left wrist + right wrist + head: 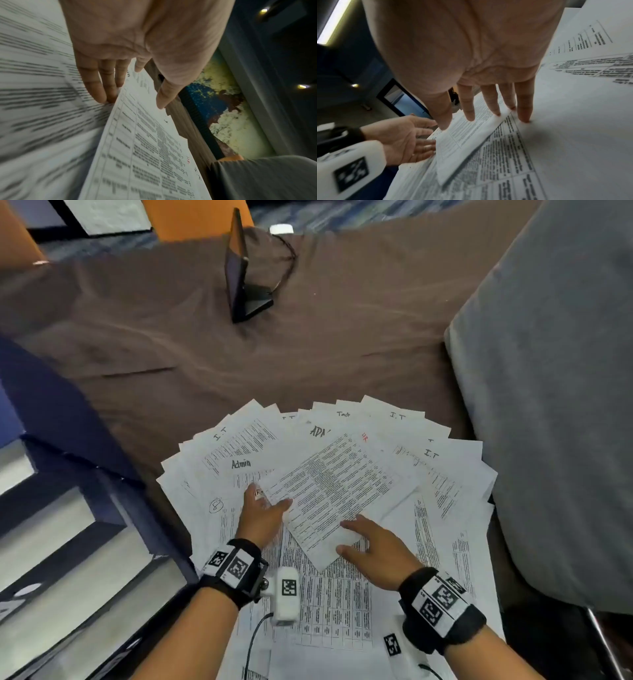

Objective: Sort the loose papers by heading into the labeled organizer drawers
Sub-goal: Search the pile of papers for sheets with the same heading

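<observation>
Item: top sheet [337, 491], red heading probably "HR", lying on fanned papers [442, 474] at lower centre of the table [308, 354]. Left hand [262, 517] flat-fingered at its left edge; right hand [378, 553] spread, fingertips pressing its near corner. Handling: lift this sheet only, confirm heading before choosing a drawer in the organizer [68, 525], lower left.

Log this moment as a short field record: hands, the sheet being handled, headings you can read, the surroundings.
left hand: open, fingers at the left edge of the top sheet
right hand: open, fingertips pressing the top sheet's near corner
top sheet: printed table, red HR heading, lying on the fan
fanned papers: headings I.T, Admin readable
organizer drawers: at the left
tablecloth: brown
</observation>
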Available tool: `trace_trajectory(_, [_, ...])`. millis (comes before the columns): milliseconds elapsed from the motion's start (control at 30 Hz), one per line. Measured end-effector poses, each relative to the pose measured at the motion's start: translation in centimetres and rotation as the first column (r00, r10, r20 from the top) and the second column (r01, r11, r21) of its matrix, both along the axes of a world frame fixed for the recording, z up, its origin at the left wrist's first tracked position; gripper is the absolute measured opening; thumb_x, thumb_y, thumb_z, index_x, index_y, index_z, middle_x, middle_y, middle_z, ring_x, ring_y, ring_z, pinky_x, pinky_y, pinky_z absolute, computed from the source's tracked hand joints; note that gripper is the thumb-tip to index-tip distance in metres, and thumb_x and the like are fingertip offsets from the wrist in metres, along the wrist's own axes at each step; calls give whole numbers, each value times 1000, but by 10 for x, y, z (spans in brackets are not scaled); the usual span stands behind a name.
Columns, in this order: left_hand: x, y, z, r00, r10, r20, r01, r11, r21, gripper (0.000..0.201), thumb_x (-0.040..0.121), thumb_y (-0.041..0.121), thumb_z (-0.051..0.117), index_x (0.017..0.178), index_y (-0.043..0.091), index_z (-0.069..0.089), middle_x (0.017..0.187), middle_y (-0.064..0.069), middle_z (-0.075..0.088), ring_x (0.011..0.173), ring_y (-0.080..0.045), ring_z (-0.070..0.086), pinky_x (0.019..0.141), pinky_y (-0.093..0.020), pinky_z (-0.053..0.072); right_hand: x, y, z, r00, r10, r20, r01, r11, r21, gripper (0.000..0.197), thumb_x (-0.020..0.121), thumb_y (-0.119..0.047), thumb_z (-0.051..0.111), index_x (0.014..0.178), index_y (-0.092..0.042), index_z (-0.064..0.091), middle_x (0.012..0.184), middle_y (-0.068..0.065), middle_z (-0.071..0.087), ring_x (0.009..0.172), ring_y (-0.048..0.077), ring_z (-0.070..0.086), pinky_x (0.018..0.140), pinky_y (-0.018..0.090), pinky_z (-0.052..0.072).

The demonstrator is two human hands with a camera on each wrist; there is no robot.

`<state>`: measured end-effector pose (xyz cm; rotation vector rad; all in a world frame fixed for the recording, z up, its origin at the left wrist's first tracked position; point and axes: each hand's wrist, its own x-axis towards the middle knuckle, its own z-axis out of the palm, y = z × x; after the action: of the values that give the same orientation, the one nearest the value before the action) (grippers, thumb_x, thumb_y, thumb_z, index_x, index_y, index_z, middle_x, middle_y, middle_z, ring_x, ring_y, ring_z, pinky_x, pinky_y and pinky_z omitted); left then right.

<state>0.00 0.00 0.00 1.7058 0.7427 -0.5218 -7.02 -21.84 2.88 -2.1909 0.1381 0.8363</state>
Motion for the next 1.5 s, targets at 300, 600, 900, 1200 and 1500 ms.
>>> trace_trajectory(300, [53, 7, -28, 949, -105, 298, 44, 978, 204, 82, 82, 13, 81, 150, 18, 35, 131, 0, 53, 114, -21, 55, 97, -37, 51, -19, 0, -43, 960, 195, 199, -149, 963, -225, 56, 98, -51, 49, 150, -34, 37, 164, -5, 20, 152, 15, 13, 121, 37, 22])
trace_trajectory(600, [-3, 28, -7, 845, -474, 248, 357, 845, 397, 22, 85, 14, 78, 101, 0, 71, 100, -9, 70, 78, -19, 68, 50, -22, 55, -35, -2, -57, 926, -62, 373, 141, 971, -191, 52, 91, -49, 62, 137, -25, 55, 147, -1, 50, 130, 21, 51, 107, 34, 40])
trace_trajectory(900, [-51, 42, -34, 910, -258, 325, 281, 959, -25, 20, 95, -2, 61, 115, 4, 61, 117, -20, 68, 91, -27, 67, 69, -31, 57, -26, 7, -71, 528, -847, 65, 785, 515, 345, 78, 81, -27, 80, 140, -4, 35, 130, 14, 53, 105, 31, 61, 79, 42, 56])
trace_trajectory(1200, [19, 32, -8, 864, -388, 322, 461, 866, -192, 35, 93, 22, 68, 125, 6, 65, 116, -14, 74, 105, -34, 71, 92, -49, 57, 41, -8, -44, 715, -699, 0, 565, 579, 588, 29, 85, -9, 75, 112, 0, 69, 102, 14, 76, 96, 35, 72, 93, 55, 54])
trace_trajectory(1500, [110, 32, 190, 764, -470, 441, 488, 869, 82, 17, 92, 18, 71, 107, 11, 74, 100, -2, 78, 79, -13, 72, 53, -23, 54, 152, -37, 165, 892, -310, 329, 237, 940, 245, 24, 74, -18, 84, 94, -8, 76, 92, 9, 77, 90, 31, 74, 88, 49, 58])
